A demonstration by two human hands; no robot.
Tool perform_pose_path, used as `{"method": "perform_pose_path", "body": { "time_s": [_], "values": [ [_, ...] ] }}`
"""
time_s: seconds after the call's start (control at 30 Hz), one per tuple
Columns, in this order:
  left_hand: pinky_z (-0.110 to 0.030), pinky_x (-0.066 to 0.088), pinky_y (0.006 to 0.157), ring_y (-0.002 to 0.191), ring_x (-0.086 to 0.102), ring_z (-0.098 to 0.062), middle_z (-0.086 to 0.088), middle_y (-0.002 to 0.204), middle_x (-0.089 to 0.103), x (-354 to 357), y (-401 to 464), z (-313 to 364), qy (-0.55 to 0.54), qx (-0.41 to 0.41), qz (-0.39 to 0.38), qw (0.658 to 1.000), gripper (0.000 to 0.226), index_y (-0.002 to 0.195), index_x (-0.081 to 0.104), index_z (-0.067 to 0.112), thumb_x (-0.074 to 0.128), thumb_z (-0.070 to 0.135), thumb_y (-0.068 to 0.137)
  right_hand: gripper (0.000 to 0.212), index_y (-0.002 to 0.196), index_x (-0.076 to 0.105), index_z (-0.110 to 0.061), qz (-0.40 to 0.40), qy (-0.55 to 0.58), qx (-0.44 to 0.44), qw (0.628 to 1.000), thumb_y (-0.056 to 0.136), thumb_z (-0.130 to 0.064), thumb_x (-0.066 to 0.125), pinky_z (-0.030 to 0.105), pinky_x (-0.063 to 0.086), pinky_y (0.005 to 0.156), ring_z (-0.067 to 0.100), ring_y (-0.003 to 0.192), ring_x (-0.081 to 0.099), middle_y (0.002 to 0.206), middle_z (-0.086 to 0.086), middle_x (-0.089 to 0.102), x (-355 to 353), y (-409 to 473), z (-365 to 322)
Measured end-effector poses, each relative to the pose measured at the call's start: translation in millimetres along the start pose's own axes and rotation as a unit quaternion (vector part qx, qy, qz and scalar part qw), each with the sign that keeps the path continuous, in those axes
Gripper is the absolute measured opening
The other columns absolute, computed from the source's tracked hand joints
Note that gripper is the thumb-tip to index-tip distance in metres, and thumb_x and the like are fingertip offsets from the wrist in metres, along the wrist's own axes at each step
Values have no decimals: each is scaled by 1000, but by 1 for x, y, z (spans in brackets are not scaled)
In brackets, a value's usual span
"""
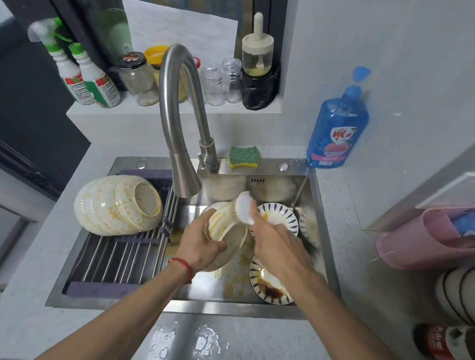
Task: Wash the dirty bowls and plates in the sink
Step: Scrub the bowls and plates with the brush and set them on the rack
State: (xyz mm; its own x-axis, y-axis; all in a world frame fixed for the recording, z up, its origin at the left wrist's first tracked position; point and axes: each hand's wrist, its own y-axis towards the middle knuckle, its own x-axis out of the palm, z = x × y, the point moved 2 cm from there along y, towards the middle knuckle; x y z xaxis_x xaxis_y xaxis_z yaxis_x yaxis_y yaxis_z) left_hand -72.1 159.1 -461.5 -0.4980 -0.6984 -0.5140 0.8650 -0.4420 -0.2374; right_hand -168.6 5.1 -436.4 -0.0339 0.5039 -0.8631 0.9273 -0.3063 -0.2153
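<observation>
Pale speckled countertop, white wall, dark-framed window above a white ledge.

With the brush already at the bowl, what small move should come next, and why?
Probably sweep the white scrub brush in the right hand around the cream bowl held by the left hand: yellow residue streaks it, and no water visibly runs from the steel faucet.

The pale speckled desk surrounds a steel sink. A blue soap bottle stands on it behind, a pink basket lies right.
</observation>
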Motion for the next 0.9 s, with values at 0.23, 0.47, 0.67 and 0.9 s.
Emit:
{"method": "perform_pose_path", "body": {
  "time_s": [0.23,0.47,0.67,0.9],
  "values": [
    [-37,60,81,89,71,-18,7,93,74,-6,0,-9,12,-8,-18,1000,56,105,69,27,73,9,52,70,159,2,-35,-5,-9,15,1000,103,-15,38,43,42,65,34,81,63,92,14,66,6,-3,-9],
    [-31,56,75,85,69,-18,9,89,74,-6,-3,-16,18,-12,-15,1000,53,98,68,30,69,14,48,71,160,6,-28,-18,-20,14,1000,99,-8,37,41,38,67,34,82,59,99,16,67,11,-10,-25],
    [-44,61,87,94,73,-19,6,98,77,-16,-1,-25,7,-9,-21,1000,61,109,70,28,73,12,51,70,160,3,-27,-51,17,24,998,101,-9,37,43,42,69,33,86,57,100,14,62,21,-11,-18],
    [-43,62,83,95,73,-20,6,96,78,-24,-4,-34,-41,-25,-18,999,63,103,74,31,71,2,47,62,156,23,-25,-99,70,57,991,100,-7,41,43,45,71,31,87,55,102,8,62,21,2,-2]
  ]
}}
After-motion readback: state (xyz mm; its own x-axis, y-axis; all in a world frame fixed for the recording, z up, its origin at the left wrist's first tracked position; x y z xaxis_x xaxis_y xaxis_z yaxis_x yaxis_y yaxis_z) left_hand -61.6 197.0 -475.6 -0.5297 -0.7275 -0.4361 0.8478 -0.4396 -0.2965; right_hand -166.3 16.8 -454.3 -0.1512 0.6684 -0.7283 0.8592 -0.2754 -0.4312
